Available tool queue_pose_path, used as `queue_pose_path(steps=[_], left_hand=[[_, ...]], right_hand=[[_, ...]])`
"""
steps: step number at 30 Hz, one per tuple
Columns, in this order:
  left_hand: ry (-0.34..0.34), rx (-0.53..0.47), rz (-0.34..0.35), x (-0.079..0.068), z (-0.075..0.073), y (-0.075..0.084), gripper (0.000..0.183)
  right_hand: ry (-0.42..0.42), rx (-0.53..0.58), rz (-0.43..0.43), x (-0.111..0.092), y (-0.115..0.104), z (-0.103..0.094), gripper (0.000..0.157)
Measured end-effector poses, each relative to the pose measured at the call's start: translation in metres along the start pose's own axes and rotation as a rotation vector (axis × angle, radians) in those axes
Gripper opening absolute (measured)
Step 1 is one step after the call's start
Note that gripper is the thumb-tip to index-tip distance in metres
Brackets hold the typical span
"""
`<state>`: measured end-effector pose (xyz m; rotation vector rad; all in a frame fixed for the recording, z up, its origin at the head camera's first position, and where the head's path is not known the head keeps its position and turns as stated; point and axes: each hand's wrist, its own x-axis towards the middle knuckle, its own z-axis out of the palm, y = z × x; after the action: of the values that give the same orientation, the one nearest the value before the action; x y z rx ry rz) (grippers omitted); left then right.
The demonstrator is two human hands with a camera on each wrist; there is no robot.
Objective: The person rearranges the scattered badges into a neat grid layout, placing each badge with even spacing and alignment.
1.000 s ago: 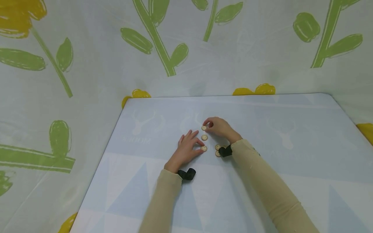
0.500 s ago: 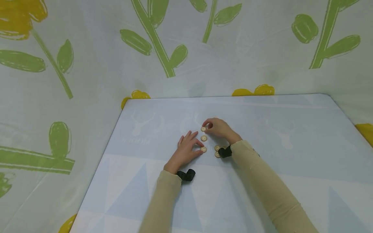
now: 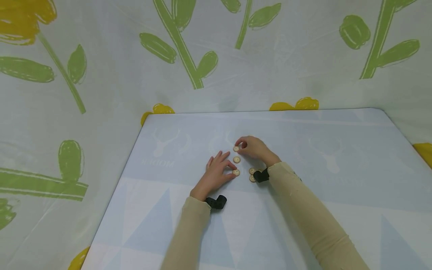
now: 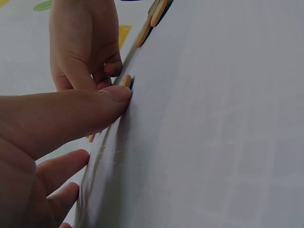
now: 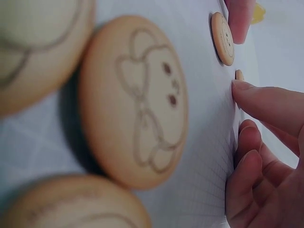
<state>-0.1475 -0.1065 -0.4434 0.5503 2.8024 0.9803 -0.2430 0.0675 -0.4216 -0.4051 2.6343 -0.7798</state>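
Note:
My left hand (image 3: 216, 173) pinches a small round wooden disc (image 3: 236, 173) between thumb and index finger, its other fingers spread over the tabletop. Farther from me, my right hand (image 3: 254, 147) holds a similar disc (image 3: 236, 149) by its edge with thumb and index finger. A third disc (image 3: 237, 159) lies between these two, in one line with them. Several more discs (image 3: 252, 178) sit together under the right wrist, partly hidden by it. Close up in the right wrist view, one disc (image 5: 135, 102) shows a line-drawn animal face with a bow.
The table (image 3: 303, 150) has a pale blue and white patterned cover. A curtain (image 3: 118, 75) printed with green stems and yellow flowers hangs behind it and on its left. Black wrist cameras (image 3: 217, 202) sit below each hand.

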Motion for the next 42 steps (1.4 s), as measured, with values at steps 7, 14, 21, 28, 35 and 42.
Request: queue_pose_path(steps=[7, 14, 21, 28, 35, 42], left_hand=[[-0.007, 0.015, -0.003, 0.0003, 0.0001, 0.0001, 0.015], [-0.002, 0.011, -0.001, 0.0009, 0.0009, -0.0004, 0.015], [0.000, 0.008, -0.008, 0.0014, 0.0013, -0.0005, 0.015], [-0.015, 0.016, -0.016, 0.0013, 0.0006, 0.0001, 0.015], [-0.017, 0.021, -0.020, 0.0012, -0.0002, 0.0008, 0.016], [-0.023, 0.029, -0.029, 0.0011, -0.0001, 0.0020, 0.017]], right_hand=[[0.005, 0.011, -0.010, -0.0002, 0.0002, 0.0002, 0.024], [0.007, 0.026, 0.013, -0.0005, -0.0011, -0.0012, 0.024], [0.018, 0.032, 0.008, -0.0008, -0.0005, -0.0010, 0.024], [0.010, 0.025, -0.005, -0.0013, -0.0008, -0.0011, 0.025], [0.000, 0.032, 0.006, -0.0009, 0.0008, -0.0016, 0.027], [-0.008, 0.107, -0.005, -0.0047, 0.0046, -0.0064, 0.029]])
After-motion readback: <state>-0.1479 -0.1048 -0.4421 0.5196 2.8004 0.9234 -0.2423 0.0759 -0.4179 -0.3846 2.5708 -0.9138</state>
